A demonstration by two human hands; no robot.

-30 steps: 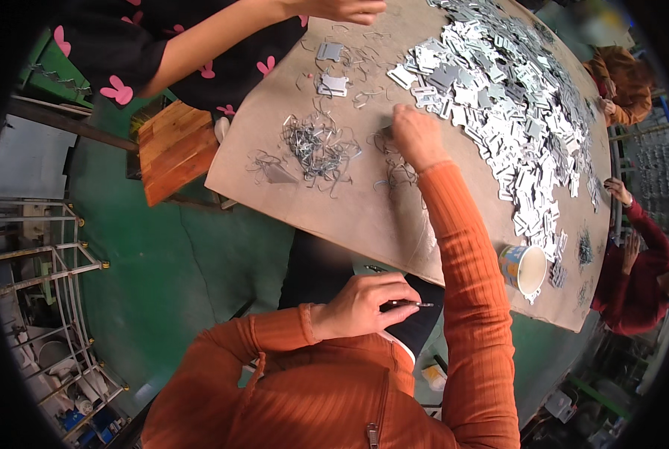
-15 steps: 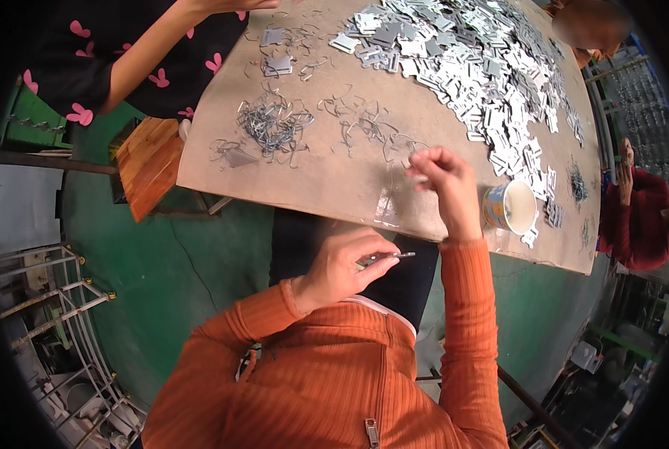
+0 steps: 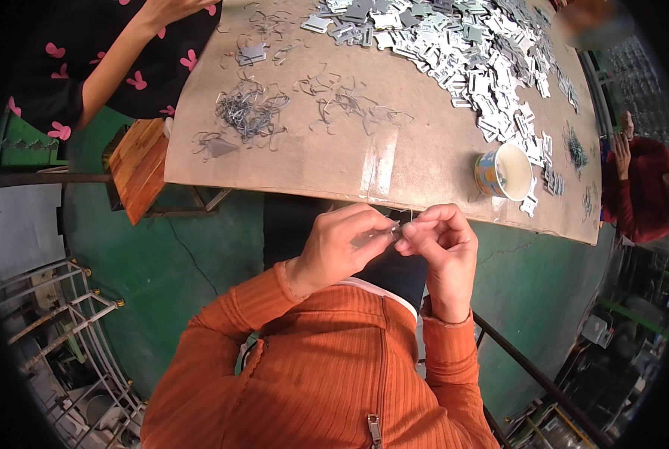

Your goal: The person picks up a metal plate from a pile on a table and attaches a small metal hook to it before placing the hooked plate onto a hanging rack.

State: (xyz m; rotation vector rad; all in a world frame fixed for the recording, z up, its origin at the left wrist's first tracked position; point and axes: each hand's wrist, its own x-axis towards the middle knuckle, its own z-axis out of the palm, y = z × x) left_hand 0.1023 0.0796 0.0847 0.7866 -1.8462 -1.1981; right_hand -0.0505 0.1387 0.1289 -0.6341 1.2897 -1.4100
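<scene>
Just in front of the table's near edge, both my hands meet over my lap. My left hand [image 3: 343, 241] pinches a small flat metal piece [image 3: 396, 232], mostly hidden by the fingers. Against its right end, my right hand [image 3: 448, 251] pinches a thin wire piece [image 3: 412, 215], whose tip sticks up above the fingertips. Beyond them on the brown-covered table [image 3: 297, 168] lie scattered bent wire pieces [image 3: 349, 103] and a tangled heap of wires [image 3: 246, 111]. A large pile of flat silvery metal plates [image 3: 491, 78] spreads over the far right part.
A patterned paper cup [image 3: 487, 178] stands near the table's right front. A person in a black top with pink shapes [image 3: 136, 78] sits at the left beside a wooden stool [image 3: 136, 168]. Another person in dark red [image 3: 645, 187] is at the right. Metal racks [image 3: 87, 314] stand lower left.
My right hand has come back from the loose wires on the table to my left hand, with a wire in its fingers. The view has shifted slightly.
</scene>
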